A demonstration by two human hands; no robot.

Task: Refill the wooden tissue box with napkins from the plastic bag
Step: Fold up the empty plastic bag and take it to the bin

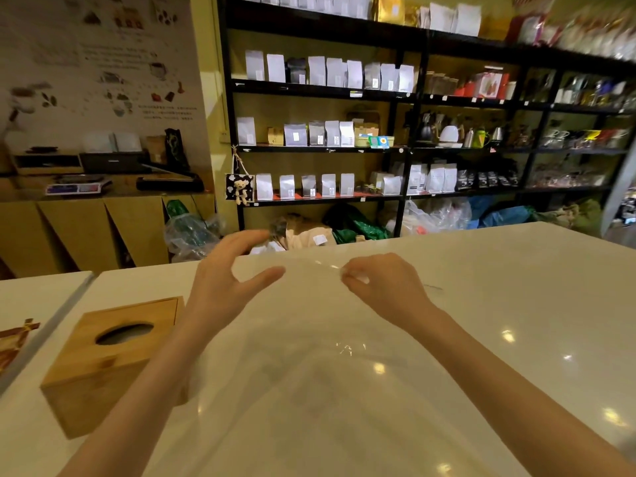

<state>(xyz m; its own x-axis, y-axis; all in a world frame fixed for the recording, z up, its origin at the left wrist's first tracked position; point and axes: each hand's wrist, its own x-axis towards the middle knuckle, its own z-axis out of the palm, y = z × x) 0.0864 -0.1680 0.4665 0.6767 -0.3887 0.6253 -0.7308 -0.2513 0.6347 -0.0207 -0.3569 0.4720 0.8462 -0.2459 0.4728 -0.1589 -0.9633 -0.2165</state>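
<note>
Glossy white bench (481,304) up front; behind it, a tall black metal shelving unit (406,149) lined with pale pouches, a small teddy-bear charm (241,189) dangling at its left post, crumpled bags (433,216) underneath.

Right hand (380,287) pinching clear plastic bag (309,366), left hand (223,280) spread open, wooden tissue box (103,359) beside left forearm

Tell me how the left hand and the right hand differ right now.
The left hand is spread open, thumb and fingers apart, gripping nothing; the right hand is pinched shut on the top edge of the clear plastic bag. The left hand is next to the wooden tissue box; the right hand is farther from it. Both are bare and raised over the white counter.
</note>
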